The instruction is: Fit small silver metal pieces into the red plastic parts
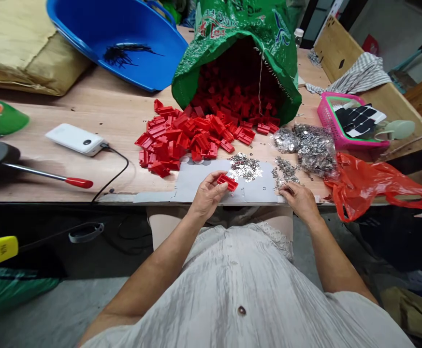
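Head view: your left hand (208,194) was clamped on a red clip (227,182) above the grey sheet (195,180). Right hand (299,199) curled on loose metal pieces (285,171); grip unclear. Advice was: hold clip level, pick one piece.

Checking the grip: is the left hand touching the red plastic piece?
Touching. The head view shows the left hand pinching the red plastic piece between thumb and fingertips, no gap.
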A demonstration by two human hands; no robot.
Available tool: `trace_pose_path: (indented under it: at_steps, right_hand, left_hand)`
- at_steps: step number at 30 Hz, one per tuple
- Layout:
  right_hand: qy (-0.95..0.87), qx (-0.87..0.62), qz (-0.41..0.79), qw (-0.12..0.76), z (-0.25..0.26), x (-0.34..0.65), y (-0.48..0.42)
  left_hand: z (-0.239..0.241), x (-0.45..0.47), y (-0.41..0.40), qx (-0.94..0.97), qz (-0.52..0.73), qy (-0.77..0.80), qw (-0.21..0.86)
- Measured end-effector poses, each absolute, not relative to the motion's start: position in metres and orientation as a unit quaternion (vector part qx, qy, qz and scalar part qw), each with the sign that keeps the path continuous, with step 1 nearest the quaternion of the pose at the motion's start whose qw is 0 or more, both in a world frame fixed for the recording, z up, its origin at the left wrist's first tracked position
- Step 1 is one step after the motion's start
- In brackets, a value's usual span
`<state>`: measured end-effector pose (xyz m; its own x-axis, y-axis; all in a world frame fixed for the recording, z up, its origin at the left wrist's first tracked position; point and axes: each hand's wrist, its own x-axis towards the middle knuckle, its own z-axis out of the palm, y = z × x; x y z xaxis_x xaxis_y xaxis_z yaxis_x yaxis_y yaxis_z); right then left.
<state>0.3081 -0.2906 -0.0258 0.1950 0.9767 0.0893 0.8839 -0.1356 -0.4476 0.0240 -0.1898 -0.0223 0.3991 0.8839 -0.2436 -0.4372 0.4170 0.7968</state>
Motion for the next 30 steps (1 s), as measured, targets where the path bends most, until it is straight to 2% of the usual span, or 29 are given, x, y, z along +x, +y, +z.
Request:
trace_pose_path:
  at_steps: [6,13,17,25,30]
  right_hand:
    - [-0.616,-0.746,0.105,0.228,-0.021,0.309,-0.293]
    - [-0.604,-0.659,0.221,0.39,0.008,0.259,-0.281]
    - [-0.66,-0.589,0.24,0.4,0.021,0.218,-0.27]
    - [-0.746,-0.521,0.218,0.353,0.023,0.194,-0.254]
    - [-0.753,-0.51,0.212,0.358,0.022,0.19,-0.252]
  left_hand:
    - [-0.02,0.012,-0.184,0.394,0.501,0.35,0.686]
    - [-0.012,0.013,-0.216,0.557,0.492,0.413,0.526]
    - [-0.007,0.013,-0.226,0.636,0.462,0.431,0.444]
    - [0.002,0.01,-0.233,0.657,0.483,0.404,0.415]
    - [-0.003,0.011,-0.234,0.725,0.506,0.368,0.288]
